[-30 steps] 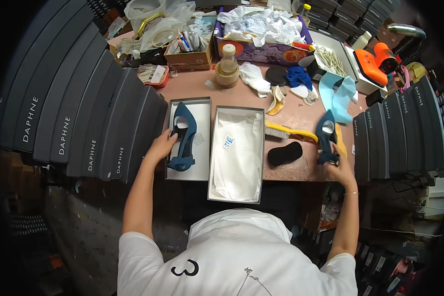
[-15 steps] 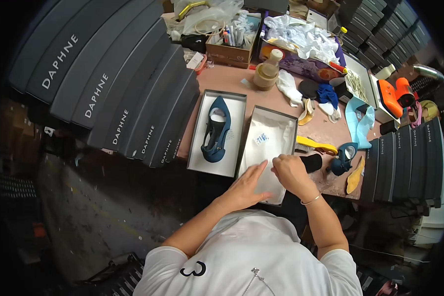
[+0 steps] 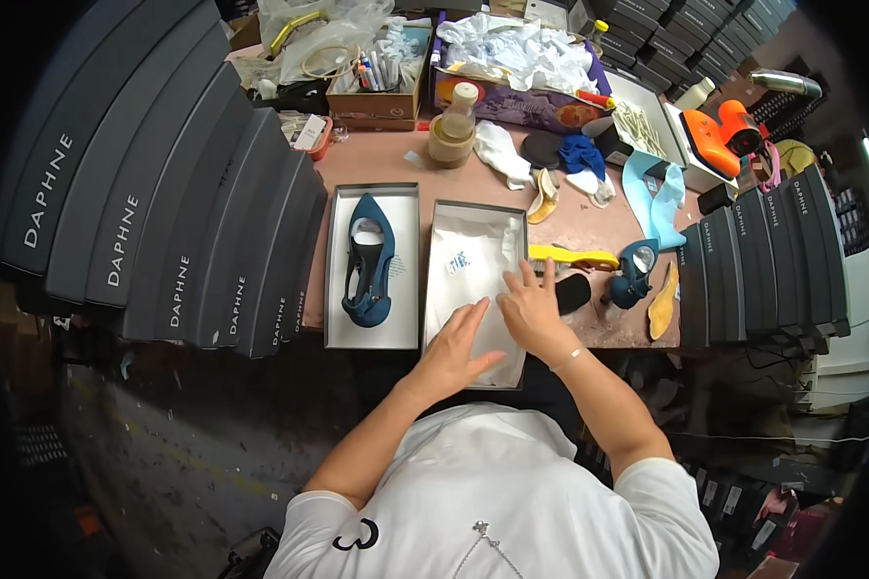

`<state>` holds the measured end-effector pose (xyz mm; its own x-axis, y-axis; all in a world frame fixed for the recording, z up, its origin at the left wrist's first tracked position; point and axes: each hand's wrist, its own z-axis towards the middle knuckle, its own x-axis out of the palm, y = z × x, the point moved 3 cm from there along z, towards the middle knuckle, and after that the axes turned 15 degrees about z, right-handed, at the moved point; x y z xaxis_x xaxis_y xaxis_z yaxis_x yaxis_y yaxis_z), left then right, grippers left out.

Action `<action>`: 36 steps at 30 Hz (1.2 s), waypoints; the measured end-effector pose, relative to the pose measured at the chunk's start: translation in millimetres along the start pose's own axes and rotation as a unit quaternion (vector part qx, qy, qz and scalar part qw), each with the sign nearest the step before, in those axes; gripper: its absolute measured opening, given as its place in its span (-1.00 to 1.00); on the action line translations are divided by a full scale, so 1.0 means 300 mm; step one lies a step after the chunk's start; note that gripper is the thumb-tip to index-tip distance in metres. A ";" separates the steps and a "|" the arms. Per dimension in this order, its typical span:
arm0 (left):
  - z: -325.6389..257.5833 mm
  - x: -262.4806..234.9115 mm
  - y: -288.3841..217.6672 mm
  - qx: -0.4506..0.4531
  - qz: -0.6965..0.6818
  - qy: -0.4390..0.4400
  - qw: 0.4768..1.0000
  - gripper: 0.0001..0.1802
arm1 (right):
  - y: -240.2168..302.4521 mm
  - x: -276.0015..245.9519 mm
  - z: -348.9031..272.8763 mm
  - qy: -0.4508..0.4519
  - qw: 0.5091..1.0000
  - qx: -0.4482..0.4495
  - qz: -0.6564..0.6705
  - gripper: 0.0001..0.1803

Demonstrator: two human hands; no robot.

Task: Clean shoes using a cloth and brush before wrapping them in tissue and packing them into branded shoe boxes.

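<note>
A shoe box lined with white tissue paper lies in front of me at the table's near edge. My left hand is over its near half, fingers extended and thumb apart, holding nothing. My right hand is over the box's right side, its fingers spread and nothing visible in them. In a second box to the left rests a teal pointed shoe with a strap. A matching teal heeled shoe stands on the table to the right, near a yellow-handled brush and a black pad.
Tall stacks of dark shoe boxes stand at left, with more boxes at right. Along the back are a bottle, a purple box of crumpled paper and an orange tool. A tan cloth lies at the right edge.
My view has turned, shifting the scene leftward in the picture. My right hand's fingers, bunched together before, are now spread. Both hands stay over the lined box.
</note>
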<state>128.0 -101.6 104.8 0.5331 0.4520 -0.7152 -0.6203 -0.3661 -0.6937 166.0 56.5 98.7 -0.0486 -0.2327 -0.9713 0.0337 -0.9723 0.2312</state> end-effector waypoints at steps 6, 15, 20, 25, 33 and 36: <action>-0.030 0.042 0.063 -0.105 -0.190 -0.088 0.972 -0.23 | 0.169 -0.201 -0.004 0.132 0.807 -0.025 0.575 -0.78; -0.143 -0.046 0.202 -0.232 -0.270 -0.188 0.915 -0.74 | -0.009 0.054 0.208 -0.001 0.970 0.010 0.244 -0.49; -0.172 -0.095 0.220 -0.241 -0.221 -0.223 0.918 -0.75 | -0.091 0.131 0.276 -0.005 0.981 0.014 0.195 -0.81; -0.184 -0.109 0.231 -0.231 -0.225 -0.249 0.913 -0.75 | -0.174 -0.169 0.279 -0.125 0.982 0.062 0.126 -0.77; -0.148 -0.139 0.204 -0.205 -0.214 -0.254 0.921 -0.77 | -0.138 0.244 0.318 0.078 0.980 -0.008 0.185 -0.73; -0.171 -0.149 0.222 -0.227 -0.232 -0.264 0.908 -0.77 | -0.156 0.050 0.281 0.050 0.979 0.012 0.196 -0.77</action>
<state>92.3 -187.8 86.4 0.2522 0.9264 -0.2796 -0.0340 -0.2803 -0.9593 79.6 96.8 77.8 0.0607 -0.5858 -0.8082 0.0073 -0.8094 0.5873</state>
